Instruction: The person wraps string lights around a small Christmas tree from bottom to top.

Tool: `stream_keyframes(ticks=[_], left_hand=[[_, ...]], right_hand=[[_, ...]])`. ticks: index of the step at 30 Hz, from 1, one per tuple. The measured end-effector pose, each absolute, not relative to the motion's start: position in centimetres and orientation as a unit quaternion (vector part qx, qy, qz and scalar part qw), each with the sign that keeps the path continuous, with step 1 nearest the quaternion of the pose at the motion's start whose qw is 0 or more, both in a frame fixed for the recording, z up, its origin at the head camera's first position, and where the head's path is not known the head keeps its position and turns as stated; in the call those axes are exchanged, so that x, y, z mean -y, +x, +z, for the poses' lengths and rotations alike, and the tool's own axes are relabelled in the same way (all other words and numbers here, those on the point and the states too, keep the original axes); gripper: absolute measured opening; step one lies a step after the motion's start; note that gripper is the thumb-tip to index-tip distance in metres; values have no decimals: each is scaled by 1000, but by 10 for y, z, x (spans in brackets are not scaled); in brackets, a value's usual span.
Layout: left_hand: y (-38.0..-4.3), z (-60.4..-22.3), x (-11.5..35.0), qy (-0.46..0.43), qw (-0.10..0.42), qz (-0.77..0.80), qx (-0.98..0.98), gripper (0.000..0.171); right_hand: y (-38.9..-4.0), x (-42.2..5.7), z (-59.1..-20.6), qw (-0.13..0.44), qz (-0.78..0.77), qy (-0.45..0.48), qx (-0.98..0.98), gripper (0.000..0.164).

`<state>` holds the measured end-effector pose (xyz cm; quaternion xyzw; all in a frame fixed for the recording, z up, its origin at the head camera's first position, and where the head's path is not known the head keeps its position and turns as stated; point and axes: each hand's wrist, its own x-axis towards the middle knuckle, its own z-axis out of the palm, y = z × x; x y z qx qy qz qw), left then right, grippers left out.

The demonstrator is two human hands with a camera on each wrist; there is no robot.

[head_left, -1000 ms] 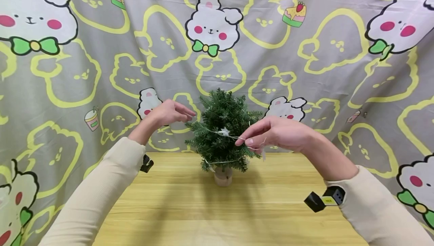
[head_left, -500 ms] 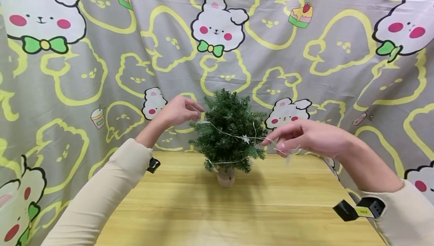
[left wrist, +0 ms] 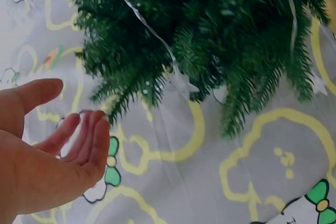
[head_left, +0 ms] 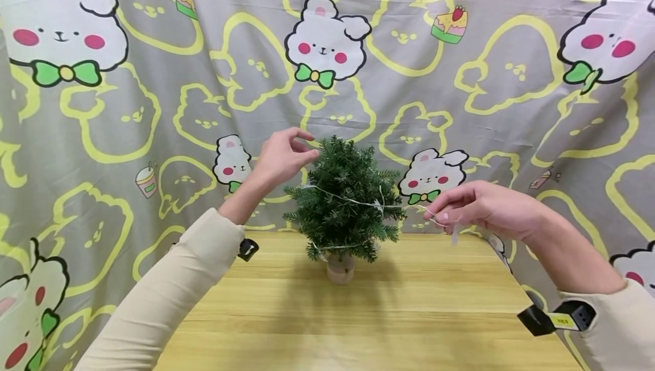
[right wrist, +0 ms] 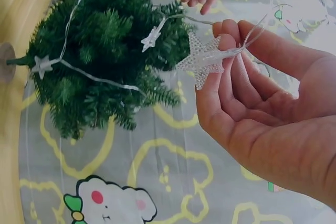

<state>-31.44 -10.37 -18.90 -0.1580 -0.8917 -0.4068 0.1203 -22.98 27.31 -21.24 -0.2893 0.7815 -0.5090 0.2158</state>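
A small artificial Christmas tree (head_left: pixel 348 183) stands upright on the table. A clear string of star lights (head_left: pixel 353 201) runs across its front, with a lower loop near the base. My right hand (head_left: pixel 491 209), right of the tree, pinches the wire between thumb and fingers and holds it taut; a clear star (right wrist: pixel 202 59) hangs against its fingers in the right wrist view. My left hand (head_left: pixel 286 155) is beside the tree's upper left, fingers relaxed and holding nothing. In the left wrist view a star (left wrist: pixel 181 84) hangs at the branches, apart from that hand.
A wooden table (head_left: pixel 286 314) carries the tree on its pale round base (head_left: pixel 340 271). Behind it hangs a grey curtain (head_left: pixel 276 115) printed with rabbits and yellow outlines. A dark camera sits at each wrist.
My right hand has moved right, drawing the light string out from the tree and tightening it. My left hand has let go of the wire at the tree's left side and risen.
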Motion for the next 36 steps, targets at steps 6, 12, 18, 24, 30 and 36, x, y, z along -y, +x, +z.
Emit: stream_keyframes(ticks=[6,12,18,24,30,36], left_hand=[[-312,-193,87,-179,118,-379,900,60],[-314,-202,73,-183,143,-335,913,77],[-322,-201,71,-152,180,-280,931,80],[-326,-200,76,-155,177,-276,932,74],[-329,-204,79,-174,180,-298,921,67],[-335,-209,82,-179,206,-326,905,51]], right_hand=[[-236,-284,-216,221,-527,-255,-780,18],[-239,-292,-220,210,-514,-233,-798,17],[-243,-297,-221,182,-520,-205,-809,19],[-246,-308,-218,174,-516,-210,-812,27],[-250,-322,-214,202,-593,-236,-743,38],[-256,-324,-209,178,-645,-236,-704,41]])
